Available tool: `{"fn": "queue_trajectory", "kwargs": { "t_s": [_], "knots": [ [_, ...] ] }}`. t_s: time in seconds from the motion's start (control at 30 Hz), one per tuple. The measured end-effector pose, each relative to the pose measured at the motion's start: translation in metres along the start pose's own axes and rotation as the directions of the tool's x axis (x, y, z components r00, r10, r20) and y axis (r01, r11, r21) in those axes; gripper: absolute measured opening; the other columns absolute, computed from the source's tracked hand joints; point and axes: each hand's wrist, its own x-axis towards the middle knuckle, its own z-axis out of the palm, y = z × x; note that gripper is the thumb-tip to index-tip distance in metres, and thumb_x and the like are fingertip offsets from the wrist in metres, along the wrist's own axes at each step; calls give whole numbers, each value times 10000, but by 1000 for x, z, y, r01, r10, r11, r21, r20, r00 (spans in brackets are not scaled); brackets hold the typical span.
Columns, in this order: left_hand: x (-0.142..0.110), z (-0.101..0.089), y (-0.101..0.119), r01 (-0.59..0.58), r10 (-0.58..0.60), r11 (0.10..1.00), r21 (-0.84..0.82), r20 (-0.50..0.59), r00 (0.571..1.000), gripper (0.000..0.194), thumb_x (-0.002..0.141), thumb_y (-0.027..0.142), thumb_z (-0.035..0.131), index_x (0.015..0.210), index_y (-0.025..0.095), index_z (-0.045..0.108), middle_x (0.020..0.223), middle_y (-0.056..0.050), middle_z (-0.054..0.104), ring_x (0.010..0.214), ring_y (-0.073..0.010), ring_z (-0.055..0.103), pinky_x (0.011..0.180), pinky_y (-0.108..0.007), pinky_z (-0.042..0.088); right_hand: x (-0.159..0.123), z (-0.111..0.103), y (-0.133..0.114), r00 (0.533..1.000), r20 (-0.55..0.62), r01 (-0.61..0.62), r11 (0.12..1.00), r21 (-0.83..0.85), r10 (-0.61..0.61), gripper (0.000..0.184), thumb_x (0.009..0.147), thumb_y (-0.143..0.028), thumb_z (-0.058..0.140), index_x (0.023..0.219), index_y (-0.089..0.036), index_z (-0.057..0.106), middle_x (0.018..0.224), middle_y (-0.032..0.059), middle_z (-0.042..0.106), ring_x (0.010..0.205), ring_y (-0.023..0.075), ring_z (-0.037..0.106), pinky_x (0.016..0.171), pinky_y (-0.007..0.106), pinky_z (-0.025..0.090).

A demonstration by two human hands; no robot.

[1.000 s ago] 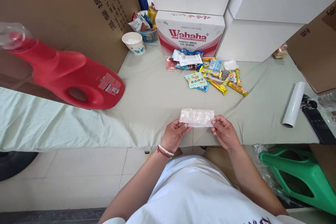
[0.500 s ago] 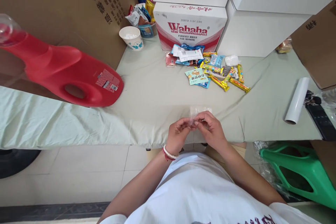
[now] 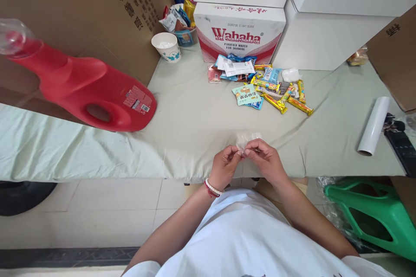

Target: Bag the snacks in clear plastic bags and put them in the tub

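A small clear plastic bag point(image 3: 243, 140) is pinched between my two hands just above the table's front edge. My left hand point(image 3: 225, 164), with a white beaded bracelet and a red cord at the wrist, grips its near edge with thumb and forefinger. From the other side my right hand point(image 3: 265, 158) pinches the same edge, the fingertips almost meeting. The bag's far part spreads beyond the fingers and looks crumpled. Farther back lies a pile of wrapped snacks, among them a pale green packet point(image 3: 246, 95) and several yellow-wrapped sticks point(image 3: 274, 103).
A red jug point(image 3: 107, 91) stands at the left by a cardboard box point(image 3: 107, 30). Behind the snacks are a Wahaha carton point(image 3: 240, 30), white boxes point(image 3: 334, 39) and a paper cup point(image 3: 166, 47). A white roll point(image 3: 373, 126) and a dark phone-like object point(image 3: 400, 149) lie right; a green stool point(image 3: 373, 212) stands below.
The bag has become more crumpled between my fingertips, its far edge less flat. Both hands keep their pinch. The whole view has shifted slightly.
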Motion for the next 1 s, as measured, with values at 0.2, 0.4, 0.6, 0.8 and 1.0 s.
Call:
{"fn": "queue_trajectory", "kwargs": {
  "t_s": [0.2,0.4,0.6,0.8,1.0],
  "knots": [
    [2,-6,-3,19,-21,999,-30,-75,997,302,846,493,699,865,199,634,836,-39,738,778,-177,709,773,-313,562,1,-13,1,977,-109,-158,968,193,181,313,844,-506,737,852,-220,611,664,-31,523,573,116,461,526,240,416],
    [-2,-2,-2,-55,55,998,-1,-16,998,221,843,411,700,853,195,656,820,-31,720,758,-158,686,732,-286,555,3,-5,-1,984,-134,-112,993,35,116,418,804,-497,770,1101,-245,618,914,12,645,651,120,520,548,242,433],
    [8,-31,-2,69,-103,985,-159,-219,970,337,800,476,725,863,203,539,703,17,660,589,-128,654,520,-226,482,2,-40,-5,917,-356,-142,980,137,182,321,755,-466,804,876,-224,631,671,-37,548,507,87,381,434,220,280],
    [16,-61,-3,144,-200,969,-202,-297,934,333,788,439,745,858,190,534,846,8,666,659,-114,688,592,-231,557,-35,-109,13,844,-437,-348,938,-7,310,389,731,-502,808,917,-205,642,717,-15,579,500,86,394,429,223,287],
    [26,-55,-5,213,-227,973,-88,-197,954,195,884,348,638,882,191,521,791,15,655,593,-107,670,542,-220,541,-42,-115,-7,886,-391,-94,730,-677,-249,180,911,-380,658,991,-220,684,868,27,644,687,146,555,642,286,447]
  ]
}}
